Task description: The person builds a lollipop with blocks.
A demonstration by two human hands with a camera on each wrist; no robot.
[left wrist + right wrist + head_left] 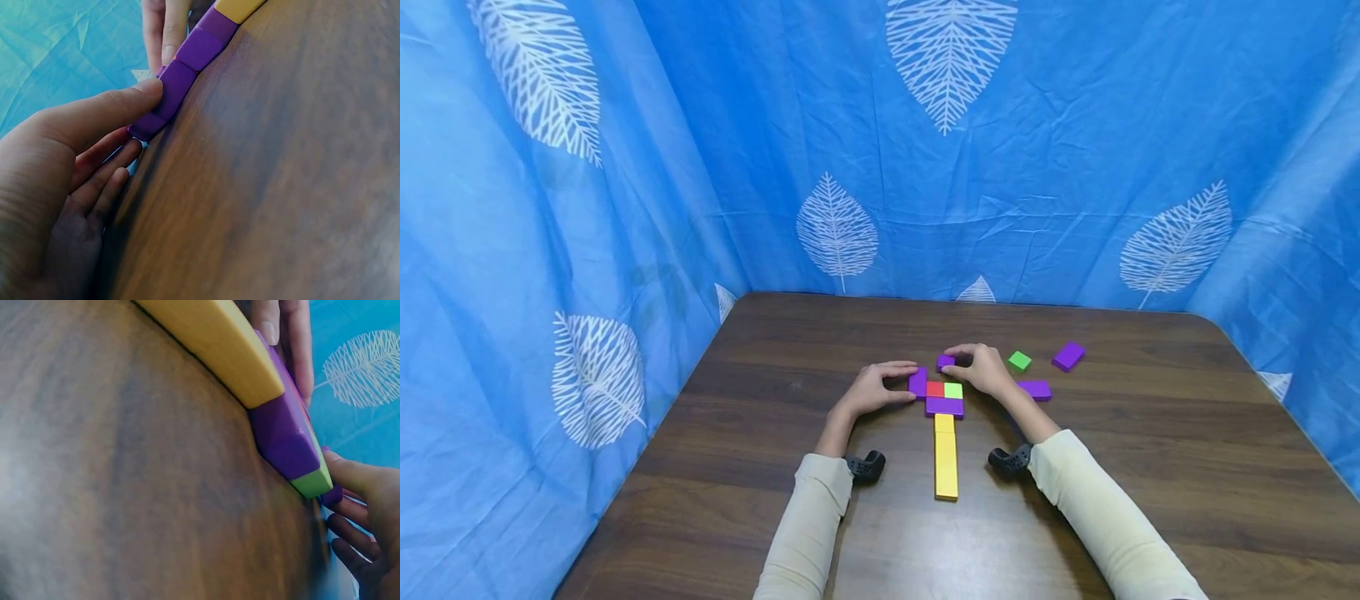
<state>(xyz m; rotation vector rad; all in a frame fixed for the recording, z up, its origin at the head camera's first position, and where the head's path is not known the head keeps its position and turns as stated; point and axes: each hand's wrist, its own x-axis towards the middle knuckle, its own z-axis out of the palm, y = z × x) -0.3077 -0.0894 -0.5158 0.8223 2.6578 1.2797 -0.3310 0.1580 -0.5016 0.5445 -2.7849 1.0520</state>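
Head, your left hand [871, 392]: fingers half-spread, pinched purple block [917, 383] left of red [935, 389].
Your right hand [987, 371]: fingers narrower, pinched second purple [945, 363] behind red.
Red: you apparently built around it; next move called for aligning.

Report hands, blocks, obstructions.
Left hand pinches left purple block. Right hand pinches another purple block. Loose green block off right; nothing visibly blocking.
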